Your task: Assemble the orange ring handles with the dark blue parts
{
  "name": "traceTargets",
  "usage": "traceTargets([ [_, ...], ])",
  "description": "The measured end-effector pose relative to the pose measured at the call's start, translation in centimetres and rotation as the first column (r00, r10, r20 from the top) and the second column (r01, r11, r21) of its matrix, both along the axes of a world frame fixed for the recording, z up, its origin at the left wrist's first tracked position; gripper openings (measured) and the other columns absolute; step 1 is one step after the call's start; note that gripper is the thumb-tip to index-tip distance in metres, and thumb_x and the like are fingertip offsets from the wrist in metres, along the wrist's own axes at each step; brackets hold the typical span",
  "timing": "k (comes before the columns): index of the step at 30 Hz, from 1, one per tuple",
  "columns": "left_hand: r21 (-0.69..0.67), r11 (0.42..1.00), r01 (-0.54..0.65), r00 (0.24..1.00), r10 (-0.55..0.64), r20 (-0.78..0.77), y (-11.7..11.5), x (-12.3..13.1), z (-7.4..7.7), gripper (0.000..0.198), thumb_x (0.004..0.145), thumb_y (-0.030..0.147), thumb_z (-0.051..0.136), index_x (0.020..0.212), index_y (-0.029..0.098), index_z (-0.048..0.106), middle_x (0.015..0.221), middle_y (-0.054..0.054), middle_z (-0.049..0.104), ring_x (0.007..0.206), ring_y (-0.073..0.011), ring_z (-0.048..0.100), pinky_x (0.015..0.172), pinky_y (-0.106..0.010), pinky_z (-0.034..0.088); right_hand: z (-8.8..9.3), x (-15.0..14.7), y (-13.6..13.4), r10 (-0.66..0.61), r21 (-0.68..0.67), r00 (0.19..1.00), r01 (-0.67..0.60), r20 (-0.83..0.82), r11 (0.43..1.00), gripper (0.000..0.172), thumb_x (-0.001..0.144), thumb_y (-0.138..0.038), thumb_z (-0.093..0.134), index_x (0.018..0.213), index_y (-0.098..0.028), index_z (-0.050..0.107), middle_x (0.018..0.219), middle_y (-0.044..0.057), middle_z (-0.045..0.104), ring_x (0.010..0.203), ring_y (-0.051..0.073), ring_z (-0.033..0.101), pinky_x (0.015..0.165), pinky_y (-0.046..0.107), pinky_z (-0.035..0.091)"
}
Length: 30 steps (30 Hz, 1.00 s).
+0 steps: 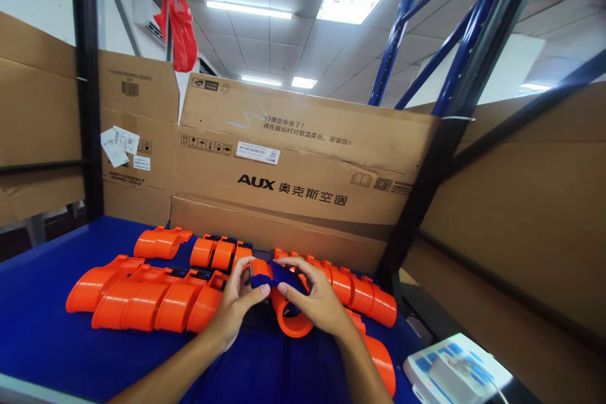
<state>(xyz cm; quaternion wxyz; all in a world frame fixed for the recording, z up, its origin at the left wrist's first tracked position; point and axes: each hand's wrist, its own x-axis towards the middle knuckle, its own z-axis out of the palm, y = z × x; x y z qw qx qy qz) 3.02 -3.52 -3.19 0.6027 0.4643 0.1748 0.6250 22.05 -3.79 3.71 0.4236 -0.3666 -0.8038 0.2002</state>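
Note:
Both hands are closed around an orange and dark blue plastic part at the middle of the table. Its blue piece (283, 273) lies between my thumbs, with a short orange section at its left end. Below the blue piece shows a round orange ring (296, 327), its opening turned towards me; the join between them is hidden. My left hand (233, 303) pinches the left end with thumb and fingers. My right hand (322, 300) wraps the right side, thumb on the blue piece. Orange tubular parts (177, 308) stand in rows to the left, more orange parts (362, 293) to the right.
A blue sheet (42, 278) covers the table. Cardboard panels (303, 221) wall the back and sides, between dark rack posts (88, 88). At the lower right sits a white power strip (454, 369) with a plugged-in adapter and cable. A red bag (181, 28) hangs at upper left.

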Motion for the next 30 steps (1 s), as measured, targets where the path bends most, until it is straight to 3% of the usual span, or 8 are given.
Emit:
traceTargets([
  [9, 0.111, 0.993, -0.028, 1.000, 0.028, -0.004, 0.3, -0.2, -0.7, 0.061, 0.079, 0.027, 0.079, 0.134, 0.032, 0.052, 0.130, -0.005, 0.061, 0.116, -0.0256, 0.061, 0.100, -0.036, 0.047, -0.5, 0.1, -0.3, -0.108, 0.142, 0.986, 0.089, 0.129, 0.986, 0.043, 0.087, -0.043, 0.071, 0.125, -0.024, 0.062, 0.117, 0.009, 0.072, 0.106, 0.028, 0.068, 0.093, 0.042, 0.053],
  [15, 0.123, 0.988, -0.091, 0.995, 0.097, -0.039, 0.2, -0.3, -0.4, 0.057, 0.084, 0.034, 0.073, 0.136, 0.029, 0.050, 0.140, -0.008, 0.057, 0.131, -0.0297, 0.053, 0.109, -0.042, 0.042, -0.5, 0.4, 0.0, -0.175, 0.321, 0.961, 0.099, 0.216, 0.942, 0.065, 0.079, -0.048, 0.080, 0.137, -0.028, 0.057, 0.123, 0.011, 0.066, 0.112, 0.030, 0.062, 0.097, 0.047, 0.051],
  [23, 0.127, 0.956, -0.264, 0.957, 0.276, -0.089, 0.4, -0.1, 0.4, 0.040, 0.080, 0.034, 0.075, 0.114, 0.027, 0.055, 0.115, -0.005, 0.071, 0.114, -0.0275, 0.066, 0.101, -0.043, 0.049, -0.6, -0.3, 0.0, -0.201, 0.433, 0.922, 0.040, 0.331, 0.900, 0.064, 0.080, -0.049, 0.079, 0.138, -0.032, 0.057, 0.123, 0.011, 0.065, 0.109, 0.030, 0.060, 0.097, 0.052, 0.049],
  [30, 0.161, 0.935, -0.318, 0.935, 0.337, -0.112, 0.0, -0.1, 0.7, 0.036, 0.080, 0.032, 0.074, 0.110, 0.026, 0.055, 0.113, -0.005, 0.070, 0.112, -0.0267, 0.066, 0.100, -0.043, 0.048, -0.7, -0.3, 0.1, -0.202, 0.455, 0.919, 0.029, 0.338, 0.890, 0.063, 0.080, -0.049, 0.079, 0.137, -0.031, 0.058, 0.122, 0.011, 0.065, 0.109, 0.030, 0.061, 0.096, 0.051, 0.050],
])
